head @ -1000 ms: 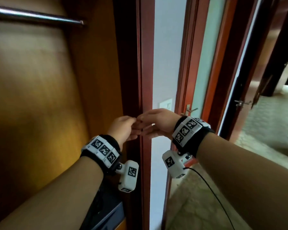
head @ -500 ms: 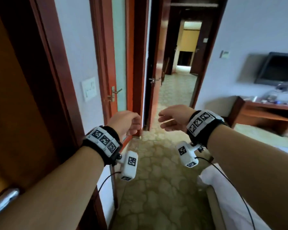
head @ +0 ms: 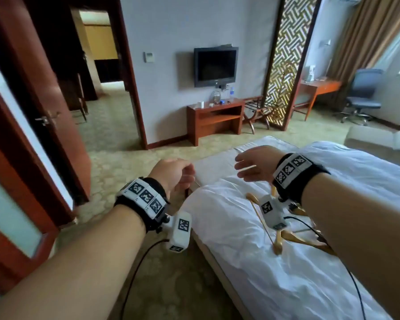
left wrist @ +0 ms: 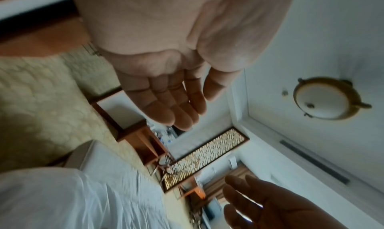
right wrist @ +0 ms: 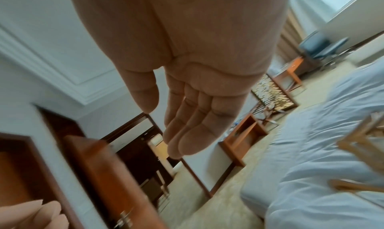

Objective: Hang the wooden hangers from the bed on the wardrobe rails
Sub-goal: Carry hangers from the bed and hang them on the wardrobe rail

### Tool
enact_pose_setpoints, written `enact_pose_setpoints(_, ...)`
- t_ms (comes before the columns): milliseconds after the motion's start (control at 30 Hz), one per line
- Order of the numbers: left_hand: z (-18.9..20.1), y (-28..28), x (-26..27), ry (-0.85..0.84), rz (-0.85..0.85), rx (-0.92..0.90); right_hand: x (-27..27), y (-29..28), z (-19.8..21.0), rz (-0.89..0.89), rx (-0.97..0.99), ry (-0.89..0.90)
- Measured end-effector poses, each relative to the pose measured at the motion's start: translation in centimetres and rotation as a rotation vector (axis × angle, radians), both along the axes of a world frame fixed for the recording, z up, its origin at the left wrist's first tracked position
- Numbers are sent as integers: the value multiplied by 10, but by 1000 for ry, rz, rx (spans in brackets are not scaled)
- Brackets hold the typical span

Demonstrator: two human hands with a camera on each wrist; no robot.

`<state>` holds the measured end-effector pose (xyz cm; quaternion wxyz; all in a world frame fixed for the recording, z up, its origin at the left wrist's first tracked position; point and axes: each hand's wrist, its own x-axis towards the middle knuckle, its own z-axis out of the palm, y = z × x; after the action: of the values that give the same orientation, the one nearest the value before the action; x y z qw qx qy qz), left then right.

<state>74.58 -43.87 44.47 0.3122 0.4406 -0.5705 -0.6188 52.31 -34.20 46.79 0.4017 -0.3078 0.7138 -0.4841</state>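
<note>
Several wooden hangers (head: pixel 277 239) lie in a loose pile on the white bed (head: pixel 275 280), partly hidden behind my right forearm and wrist camera; they show blurred as hangers (right wrist: pixel 357 143) in the right wrist view. My right hand (head: pixel 252 166) hovers above the bed, beyond the pile, fingers relaxed and empty, as the right hand (right wrist: pixel 187 117) confirms. My left hand (head: pixel 178 174) hangs over the carpet beside the bed's corner, fingers loosely bent, holding nothing; the left hand (left wrist: pixel 176 104) shows a bare palm. No wardrobe rail is in view.
An open red-brown door (head: pixel 32 116) stands close on my left. Patterned carpet (head: pixel 116 158) runs between door and bed. A low wooden TV cabinet (head: pixel 215 118) with a wall TV (head: pixel 215 65) stands ahead; a lattice screen (head: pixel 286 61), desk and office chair (head: pixel 360 93) are at the far right.
The view has swung right from the wardrobe and doorway to the room and bed. My hands, touching a second ago, have moved apart and now reach out over the bed; both stay empty.
</note>
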Motion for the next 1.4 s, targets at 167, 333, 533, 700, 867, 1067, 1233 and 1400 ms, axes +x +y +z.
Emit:
enact_pose_setpoints(167,-28,13,-166,-91,-227,37,-148,59,-46,-244,69,-95)
enact_pose_setpoints(333,-69,39,-311,-150,-406,77,-273,131,-102,-482,150,-182)
enact_pose_setpoints(533,-136,59,-409,-288,-558,158,-361,205,-173,-774,281,-284)
enact_pose_setpoints(700,-170,51,-454,-366,-639,204,-383,234,-219,-906,377,-334)
enact_pose_setpoints(867,-189,29,-504,-385,-740,238,-397,242,-238,-1031,403,-371)
enact_pose_setpoints(1067,-189,-2,-573,-388,-905,224,-409,257,-216,-1225,384,-358)
enact_pose_setpoints(1233,-193,-8,-616,-391,-939,278,-415,260,-216,-1291,390,-340)
enact_pose_setpoints(1400,-205,9,-638,-431,-1012,304,-418,257,-227,-1297,370,-387)
